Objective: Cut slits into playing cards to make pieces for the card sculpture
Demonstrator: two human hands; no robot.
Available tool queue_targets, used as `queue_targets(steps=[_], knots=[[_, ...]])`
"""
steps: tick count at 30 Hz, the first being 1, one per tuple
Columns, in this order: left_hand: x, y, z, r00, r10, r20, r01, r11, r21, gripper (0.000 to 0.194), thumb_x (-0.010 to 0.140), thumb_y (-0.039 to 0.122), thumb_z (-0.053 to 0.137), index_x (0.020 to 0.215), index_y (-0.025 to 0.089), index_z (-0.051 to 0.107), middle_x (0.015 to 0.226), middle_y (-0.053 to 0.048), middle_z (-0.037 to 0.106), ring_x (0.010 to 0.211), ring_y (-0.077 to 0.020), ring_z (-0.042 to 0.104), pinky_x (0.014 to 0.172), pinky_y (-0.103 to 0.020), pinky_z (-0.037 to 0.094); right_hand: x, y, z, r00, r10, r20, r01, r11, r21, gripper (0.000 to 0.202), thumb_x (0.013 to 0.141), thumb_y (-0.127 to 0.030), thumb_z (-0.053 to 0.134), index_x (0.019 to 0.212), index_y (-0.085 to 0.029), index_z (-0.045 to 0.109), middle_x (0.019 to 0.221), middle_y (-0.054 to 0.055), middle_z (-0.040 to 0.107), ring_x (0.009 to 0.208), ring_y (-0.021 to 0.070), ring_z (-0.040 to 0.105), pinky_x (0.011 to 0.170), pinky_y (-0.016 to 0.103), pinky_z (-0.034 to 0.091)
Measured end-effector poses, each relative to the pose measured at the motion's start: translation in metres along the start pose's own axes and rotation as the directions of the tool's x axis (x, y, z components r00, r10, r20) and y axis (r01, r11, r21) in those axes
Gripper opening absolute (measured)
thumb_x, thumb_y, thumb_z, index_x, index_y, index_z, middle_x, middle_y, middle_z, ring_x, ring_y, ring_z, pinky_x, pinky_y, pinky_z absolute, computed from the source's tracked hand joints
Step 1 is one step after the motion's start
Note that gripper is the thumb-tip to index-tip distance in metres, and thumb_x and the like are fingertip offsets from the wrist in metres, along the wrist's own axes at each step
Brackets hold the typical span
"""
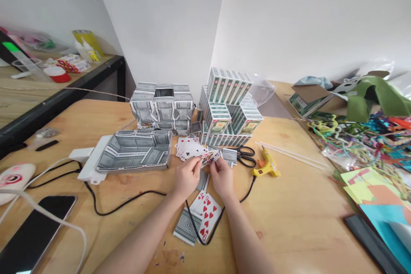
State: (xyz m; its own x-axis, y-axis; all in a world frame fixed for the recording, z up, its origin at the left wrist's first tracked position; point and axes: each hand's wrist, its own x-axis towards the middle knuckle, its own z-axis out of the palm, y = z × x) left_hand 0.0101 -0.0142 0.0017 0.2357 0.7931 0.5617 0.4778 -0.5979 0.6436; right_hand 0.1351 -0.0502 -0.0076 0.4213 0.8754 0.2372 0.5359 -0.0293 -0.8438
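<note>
- Pinching the near edge of some playing cards [208,157], the left hand [187,177] has thumb and forefinger drawn together, the other fingers curled in toward the palm.
- Gripping the same cards from the other side, the right hand [222,175] is likewise bent closed, thumb against fingers; how many cards are between the two hands I cannot tell.
- The held cards are above the middle of the wooden table [295,214], picture side partly showing, just in front of a spread of face-up cards [189,147].
- Below the hands, between the forearms, lie a nine of hearts [212,209] and a face-down card [185,226], with a black cable [128,202] looping across them.
- Just right of the right hand are black-handled scissors [246,162], and beyond them a yellow glue gun [268,165], beside two thin white sticks [292,156]; neither hand touches these.
- Left of the left hand, and apart from it, sits an open tray covered in card backs [138,165], partly over a white power strip [91,167].
- Behind stand a block-like card structure [164,113] and, to its right, stacked card boxes [228,85].
</note>
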Motion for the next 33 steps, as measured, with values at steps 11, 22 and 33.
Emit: queue_targets(steps=[11,22,33], knots=[[-0.002,0.01,0.001,0.992,0.066,0.104,-0.071,0.996,0.047,0.017,0.085,0.019,0.042,0.085,0.018,0.059,0.073,-0.004,0.067,0.066,-0.0133,0.062,0.061,-0.023,0.045,-0.01,-0.015,0.008,0.976,0.055,-0.209,-0.059,0.998,-0.012,0.021,0.082,-0.028,0.04,0.072,-0.019,0.057,0.055,-0.001,0.055,0.048,0.0133,0.046,0.049,0.024,0.036],[-0.001,0.01,0.0,0.994,0.053,0.098,-0.056,0.998,0.03,0.015,0.084,0.019,0.043,0.076,0.017,0.055,0.067,-0.003,0.063,0.062,-0.0124,0.059,0.057,-0.021,0.042,-0.007,-0.005,0.003,0.976,-0.033,-0.213,0.036,0.999,0.01,0.028,0.082,-0.03,0.04,0.098,-0.018,0.06,0.083,0.008,0.066,0.073,0.019,0.06,0.064,0.029,0.045],[-0.003,0.01,0.003,0.988,0.051,0.144,-0.062,0.996,0.07,0.016,0.084,0.019,0.041,0.076,0.018,0.055,0.066,-0.003,0.062,0.061,-0.0131,0.058,0.058,-0.022,0.042,-0.005,-0.008,0.001,0.972,-0.095,-0.215,0.052,0.979,-0.197,0.023,0.083,-0.029,0.037,0.074,-0.02,0.056,0.056,0.0,0.052,0.047,0.0133,0.042,0.049,0.025,0.031]])
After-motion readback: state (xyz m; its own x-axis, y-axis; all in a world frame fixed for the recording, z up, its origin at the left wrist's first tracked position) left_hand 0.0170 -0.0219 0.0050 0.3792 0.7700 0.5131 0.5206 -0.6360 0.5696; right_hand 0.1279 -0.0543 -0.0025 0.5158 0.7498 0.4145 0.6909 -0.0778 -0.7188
